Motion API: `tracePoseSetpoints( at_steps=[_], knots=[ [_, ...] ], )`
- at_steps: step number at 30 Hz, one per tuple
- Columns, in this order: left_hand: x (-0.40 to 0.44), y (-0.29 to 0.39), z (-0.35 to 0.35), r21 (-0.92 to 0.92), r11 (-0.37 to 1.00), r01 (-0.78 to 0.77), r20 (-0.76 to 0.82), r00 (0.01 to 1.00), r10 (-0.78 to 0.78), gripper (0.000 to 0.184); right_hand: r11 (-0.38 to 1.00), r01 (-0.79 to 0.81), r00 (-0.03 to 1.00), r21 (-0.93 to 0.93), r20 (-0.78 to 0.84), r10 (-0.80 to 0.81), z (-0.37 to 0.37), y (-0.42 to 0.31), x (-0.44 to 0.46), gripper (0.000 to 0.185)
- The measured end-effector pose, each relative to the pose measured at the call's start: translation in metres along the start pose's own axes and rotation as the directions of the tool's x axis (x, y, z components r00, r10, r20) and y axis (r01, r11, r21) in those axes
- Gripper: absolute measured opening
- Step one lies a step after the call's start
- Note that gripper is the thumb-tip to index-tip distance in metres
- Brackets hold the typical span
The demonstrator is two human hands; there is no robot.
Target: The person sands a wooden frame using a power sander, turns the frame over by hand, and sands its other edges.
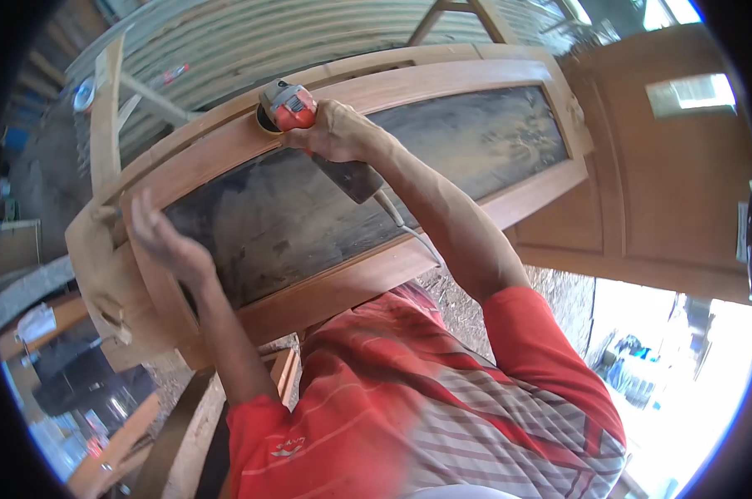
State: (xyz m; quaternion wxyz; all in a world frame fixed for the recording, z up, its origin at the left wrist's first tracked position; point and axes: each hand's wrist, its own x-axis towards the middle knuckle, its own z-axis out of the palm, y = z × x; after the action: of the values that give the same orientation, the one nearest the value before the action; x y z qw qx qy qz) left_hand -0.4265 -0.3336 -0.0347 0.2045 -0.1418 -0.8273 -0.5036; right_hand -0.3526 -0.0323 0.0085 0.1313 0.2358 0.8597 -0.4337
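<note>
My right hand [340,131] is wrapped around an angle grinder [296,110] with a red and grey head, a dark body and a pale cord [390,206]. The grinder's disc end sits at the far rail of a framed wooden panel [251,131], but I cannot tell whether it touches the wood. My left hand [170,241] is held over the panel's left end, slightly blurred, with its fingers stretched out and nothing in it. Dusty dark infill [351,195] fills the wooden frame.
Under the panel is another wooden piece [101,274]. A brown panelled door [642,175] stands at the right. Corrugated metal sheet [293,37] and a wooden post [107,116] are behind. Lengths of timber [126,441] lie at lower left.
</note>
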Motion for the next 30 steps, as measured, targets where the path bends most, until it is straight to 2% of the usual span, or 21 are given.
tracePoseSetpoints(
  at_steps=[1, 2, 3, 5, 6, 7, 8, 9, 10, 11, 14, 16, 17, 18, 20, 21, 22, 24, 26, 29, 30],
  knots=[
    [-0.004, -0.009, -0.011, 0.056, 0.998, -0.003, -0.007, 1.000, 0.004, 0.060, 0.999, -0.038, 0.999, -0.019, -0.015, 0.038, -0.010, 0.007, -0.003, 0.058],
    [-0.005, -0.028, -0.021, -0.170, 0.982, 0.079, 0.015, 0.997, -0.078, 0.061, 0.999, -0.043, 0.996, -0.030, -0.077, 0.040, -0.021, 0.019, -0.006, 0.060],
    [-0.009, -0.044, -0.030, -0.379, 0.910, 0.166, 0.056, 0.986, -0.156, 0.063, 0.998, -0.044, 0.990, -0.044, -0.135, 0.038, -0.033, 0.035, -0.009, 0.061],
    [-0.026, -0.050, -0.048, -0.268, 0.906, 0.327, -0.088, 0.928, -0.361, 0.068, 0.999, -0.033, 0.971, -0.018, -0.239, 0.027, -0.057, 0.081, -0.006, 0.069],
    [-0.034, -0.058, -0.058, -0.243, 0.908, 0.341, -0.096, 0.923, -0.373, 0.068, 0.993, -0.117, 0.974, 0.006, -0.196, 0.116, -0.078, 0.105, -0.005, 0.074],
    [-0.042, -0.068, -0.068, -0.216, 0.909, 0.357, -0.107, 0.917, -0.385, 0.069, 0.987, -0.157, 0.951, -0.017, -0.273, 0.147, -0.095, 0.128, -0.005, 0.076],
    [-0.048, -0.069, -0.072, -0.188, 0.909, 0.373, -0.120, 0.909, -0.398, 0.070, 0.983, -0.172, 0.940, 0.066, -0.287, 0.184, -0.116, 0.153, -0.011, 0.077],
    [-0.056, -0.060, -0.070, -0.169, 0.912, 0.373, -0.133, 0.909, -0.396, 0.068, 0.978, -0.190, 0.901, 0.091, -0.380, 0.210, -0.134, 0.177, -0.016, 0.073],
    [-0.065, -0.047, -0.066, -0.147, 0.916, 0.374, -0.145, 0.908, -0.394, 0.066, 0.964, -0.216, 0.885, 0.151, -0.386, 0.259, -0.155, 0.195, -0.029, 0.071],
    [-0.074, -0.032, -0.061, -0.125, 0.919, 0.373, -0.157, 0.908, -0.390, 0.064, 0.950, -0.173, 0.873, 0.261, -0.407, 0.270, -0.170, 0.220, -0.038, 0.065],
    [-0.113, 0.016, -0.022, 0.025, 0.973, 0.231, -0.057, 0.972, -0.229, 0.052, 0.940, 0.039, 0.821, 0.340, -0.547, 0.164, -0.193, 0.250, -0.097, 0.061],
    [-0.140, 0.084, 0.025, 0.011, 0.986, 0.164, 0.104, 0.981, -0.164, 0.041, 0.887, 0.071, 0.812, 0.457, -0.543, 0.215, -0.198, 0.266, -0.135, 0.067],
    [-0.157, 0.113, 0.050, -0.026, 0.990, 0.136, 0.232, 0.965, -0.126, 0.038, 0.853, 0.087, 0.807, 0.514, -0.538, 0.242, -0.197, 0.276, -0.151, 0.071],
    [-0.171, 0.140, 0.075, -0.069, 0.992, 0.110, 0.347, 0.935, -0.080, 0.037, 0.796, 0.170, 0.796, 0.580, -0.558, 0.236, -0.194, 0.286, -0.163, 0.074],
    [-0.198, 0.184, 0.119, -0.250, 0.968, 0.038, 0.599, 0.791, 0.124, 0.041, 0.651, 0.356, 0.766, 0.671, -0.608, 0.208, -0.193, 0.297, -0.178, 0.080],
    [-0.210, 0.213, 0.139, -0.285, 0.953, 0.102, 0.706, 0.695, 0.137, 0.040, 0.685, 0.312, 0.763, 0.658, -0.603, 0.231, -0.192, 0.300, -0.189, 0.083],
    [-0.221, 0.241, 0.158, -0.308, 0.936, 0.170, 0.798, 0.583, 0.157, 0.039, 0.656, 0.324, 0.768, 0.682, -0.594, 0.239, -0.193, 0.303, -0.199, 0.081],
    [-0.244, 0.281, 0.191, -0.301, 0.923, 0.240, 0.895, 0.404, 0.187, 0.055, 0.592, 0.344, 0.777, 0.729, -0.574, 0.257, -0.192, 0.311, -0.215, 0.079],
    [-0.275, 0.310, 0.217, -0.098, 0.859, 0.502, 0.982, 0.187, 0.003, 0.063, 0.591, 0.382, 0.740, 0.711, -0.618, 0.265, -0.191, 0.316, -0.228, 0.076],
    [-0.315, 0.333, 0.255, -0.237, 0.707, 0.666, 0.968, 0.098, 0.232, 0.063, 0.538, 0.439, 0.703, 0.719, -0.648, 0.293, -0.182, 0.328, -0.248, 0.073],
    [-0.323, 0.343, 0.259, -0.199, 0.704, 0.682, 0.975, 0.067, 0.212, 0.058, 0.513, 0.462, 0.695, 0.724, -0.655, 0.298, -0.180, 0.332, -0.254, 0.071]
  ],
)
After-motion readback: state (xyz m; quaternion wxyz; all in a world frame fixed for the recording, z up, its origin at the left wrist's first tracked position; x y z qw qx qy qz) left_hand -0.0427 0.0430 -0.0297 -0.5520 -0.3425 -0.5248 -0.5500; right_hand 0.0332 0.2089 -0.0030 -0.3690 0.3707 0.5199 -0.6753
